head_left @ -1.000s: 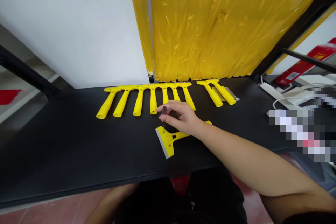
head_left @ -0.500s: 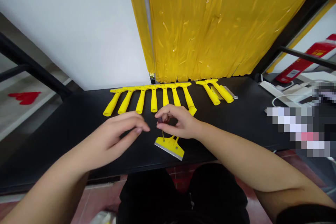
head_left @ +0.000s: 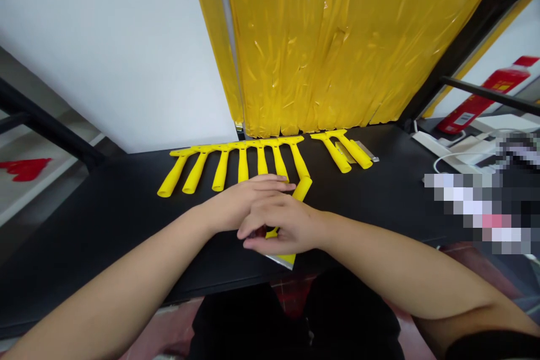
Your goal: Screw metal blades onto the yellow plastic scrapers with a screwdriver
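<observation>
My right hand (head_left: pixel 287 225) is closed round the dark red handle of a small screwdriver (head_left: pixel 259 233), mostly hidden by the fingers. Beneath that hand lies a yellow scraper (head_left: pixel 290 259) with a metal blade edge toward me; the hand covers its middle. The scraper's handle (head_left: pixel 302 188) sticks out behind the hand, pointing away from me. My left hand (head_left: pixel 247 199) reaches across just behind the right one, its fingers stretched out toward the scraper's handle. Whether those fingers touch the scraper is hidden. Several yellow scraper handles (head_left: pixel 242 166) lie in a row beyond both hands.
Two more yellow handles (head_left: pixel 337 152) lie to the right, beside metal blades (head_left: pixel 365 150). A red bottle (head_left: pixel 485 95) and white items with a cable (head_left: pixel 442 150) stand at the far right. The black table (head_left: pixel 105 225) has its front edge near my legs.
My left hand has moved right and lies across behind the right hand. My right hand has come lower over the scraper with the screwdriver, covering more of it. The view has shifted slightly.
</observation>
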### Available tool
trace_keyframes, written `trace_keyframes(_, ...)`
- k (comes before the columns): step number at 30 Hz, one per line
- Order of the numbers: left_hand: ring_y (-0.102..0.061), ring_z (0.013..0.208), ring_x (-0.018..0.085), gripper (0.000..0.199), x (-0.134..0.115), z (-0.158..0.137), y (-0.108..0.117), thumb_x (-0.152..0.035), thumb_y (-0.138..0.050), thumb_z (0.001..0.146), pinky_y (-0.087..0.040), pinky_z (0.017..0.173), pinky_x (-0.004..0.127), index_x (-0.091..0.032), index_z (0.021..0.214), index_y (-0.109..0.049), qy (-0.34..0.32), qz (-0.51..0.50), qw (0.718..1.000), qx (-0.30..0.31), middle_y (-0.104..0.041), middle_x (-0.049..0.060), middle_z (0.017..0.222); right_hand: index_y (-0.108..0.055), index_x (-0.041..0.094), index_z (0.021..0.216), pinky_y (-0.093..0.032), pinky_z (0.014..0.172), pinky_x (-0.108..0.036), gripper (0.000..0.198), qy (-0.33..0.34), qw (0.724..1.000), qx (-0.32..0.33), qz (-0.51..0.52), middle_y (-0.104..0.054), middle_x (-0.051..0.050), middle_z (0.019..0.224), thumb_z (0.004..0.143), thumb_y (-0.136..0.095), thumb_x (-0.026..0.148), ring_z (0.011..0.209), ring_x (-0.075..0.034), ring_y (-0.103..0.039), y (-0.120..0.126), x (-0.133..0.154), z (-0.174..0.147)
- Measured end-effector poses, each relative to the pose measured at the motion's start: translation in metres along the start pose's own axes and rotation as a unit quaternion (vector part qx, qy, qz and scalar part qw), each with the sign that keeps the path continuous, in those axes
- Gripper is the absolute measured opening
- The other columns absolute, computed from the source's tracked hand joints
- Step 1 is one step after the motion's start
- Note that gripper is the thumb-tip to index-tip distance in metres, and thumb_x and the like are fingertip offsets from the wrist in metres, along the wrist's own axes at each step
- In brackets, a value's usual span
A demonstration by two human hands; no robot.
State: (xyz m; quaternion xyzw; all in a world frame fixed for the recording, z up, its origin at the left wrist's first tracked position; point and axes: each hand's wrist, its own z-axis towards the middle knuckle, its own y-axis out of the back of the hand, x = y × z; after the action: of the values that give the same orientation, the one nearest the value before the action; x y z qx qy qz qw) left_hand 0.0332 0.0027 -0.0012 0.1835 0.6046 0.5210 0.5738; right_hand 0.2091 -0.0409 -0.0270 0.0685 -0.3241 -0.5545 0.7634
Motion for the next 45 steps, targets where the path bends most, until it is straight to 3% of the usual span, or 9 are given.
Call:
trace_keyframes(6, -0.034, 0.160, 0.026, 0.044, -0.010, -0.003, -0.002, -0.025, -0.065, 0.102, -0.030, 0.133, 0.053, -0.022, 0.146, -0.063, -0.037, -0.005, 0.998, 0.060, -0.053, 0.003, 0.163, -0.076, 0.021, 0.102, -0.060, 0.080, -0.027, 0.017, 0.035, 0.998, 0.051, -0.034, -0.070, 0.000, 0.077, 0.105, -0.061, 0.027, 0.072, -0.012, -0.068, -0.001, 0.008, 0.001)
trace_keyframes(12, -0.038, 0.159, 0.025, 0.050, -0.012, -0.002, -0.015, -0.028, -0.060, 0.103, -0.029, 0.134, 0.047, -0.023, 0.152, -0.057, -0.013, -0.034, 0.996, 0.086, -0.055, 0.002, 0.162, -0.080, 0.021, 0.101, -0.059, 0.072, -0.022, 0.028, 0.016, 0.992, 0.110, -0.050, -0.068, -0.003, 0.079, 0.108, -0.056, 0.033, 0.072, -0.013, -0.066, -0.003, 0.013, -0.005)
trace_keyframes(17, -0.037, 0.160, 0.023, 0.051, -0.019, -0.003, -0.021, -0.028, -0.059, 0.101, -0.024, 0.137, 0.044, -0.029, 0.153, -0.058, -0.013, -0.064, 0.993, 0.095, -0.055, -0.003, 0.162, -0.079, 0.024, 0.097, -0.061, 0.072, -0.022, 0.021, -0.022, 0.992, 0.126, 0.002, -0.071, -0.001, 0.077, 0.103, -0.061, 0.034, 0.073, -0.015, -0.071, -0.005, 0.015, -0.002)
trace_keyframes(24, -0.049, 0.151, 0.025, 0.033, -0.028, -0.009, -0.022, -0.025, -0.067, 0.097, -0.025, 0.135, 0.051, -0.028, 0.130, -0.071, -0.021, 0.010, 0.995, 0.101, -0.067, 0.001, 0.149, -0.073, 0.017, 0.098, -0.062, 0.083, -0.020, 0.010, 0.064, 0.994, 0.046, 0.072, -0.080, -0.006, 0.092, 0.102, -0.065, 0.019, 0.081, -0.012, -0.076, 0.002, 0.026, 0.005)
trace_keyframes(28, -0.061, 0.137, 0.025, 0.020, -0.023, -0.014, -0.029, -0.022, -0.065, 0.100, -0.030, 0.132, 0.051, -0.025, 0.116, -0.075, -0.082, 0.070, 0.991, 0.077, -0.075, 0.004, 0.130, -0.073, 0.020, 0.096, -0.063, 0.086, -0.022, 0.003, 0.037, 0.994, 0.073, 0.076, -0.081, -0.003, 0.090, 0.098, -0.072, 0.018, 0.080, -0.012, -0.078, 0.013, 0.035, 0.005)
trace_keyframes(34, -0.067, 0.097, 0.023, 0.018, -0.008, -0.020, -0.029, -0.028, -0.064, 0.103, -0.056, 0.094, 0.039, -0.024, 0.088, -0.072, -0.127, 0.102, 0.985, 0.061, -0.074, 0.004, 0.097, -0.074, 0.016, 0.102, -0.061, 0.079, -0.021, 0.004, -0.033, 0.989, 0.132, 0.062, -0.081, -0.007, 0.093, 0.099, -0.072, 0.018, 0.087, -0.014, -0.078, 0.036, 0.039, 0.004)
trace_keyframes(39, -0.071, 0.097, 0.024, 0.015, -0.001, -0.025, -0.017, -0.028, -0.067, 0.101, -0.057, 0.086, 0.036, -0.020, 0.113, -0.072, -0.035, 0.093, 0.992, 0.074, -0.072, 0.007, 0.107, -0.072, 0.017, 0.108, -0.059, 0.074, -0.024, 0.013, -0.109, 0.990, 0.082, -0.034, -0.078, -0.005, 0.092, 0.096, -0.076, 0.017, 0.081, -0.014, -0.074, 0.070, 0.026, -0.001)
trace_keyframes(42, -0.072, 0.097, 0.024, 0.030, 0.003, -0.028, -0.012, -0.028, -0.067, 0.101, -0.057, 0.084, 0.035, -0.022, 0.130, -0.070, 0.028, 0.110, 0.991, 0.070, -0.071, 0.007, 0.110, -0.070, 0.021, 0.112, -0.057, 0.068, -0.025, 0.019, -0.184, 0.976, -0.023, -0.114, -0.072, -0.001, 0.085, 0.094, -0.078, 0.019, 0.073, -0.013, -0.069, 0.090, 0.010, -0.008)
trace_keyframes(45, -0.072, 0.097, 0.022, 0.037, 0.007, -0.031, -0.008, -0.027, -0.063, 0.103, -0.056, 0.082, 0.032, -0.027, 0.140, -0.067, 0.052, 0.116, 0.990, 0.066, -0.070, 0.005, 0.110, -0.068, 0.022, 0.115, -0.056, 0.066, -0.026, 0.021, -0.231, 0.964, -0.106, -0.085, -0.066, 0.001, 0.082, 0.095, -0.077, 0.022, 0.070, -0.013, -0.066, 0.099, -0.007, -0.016)
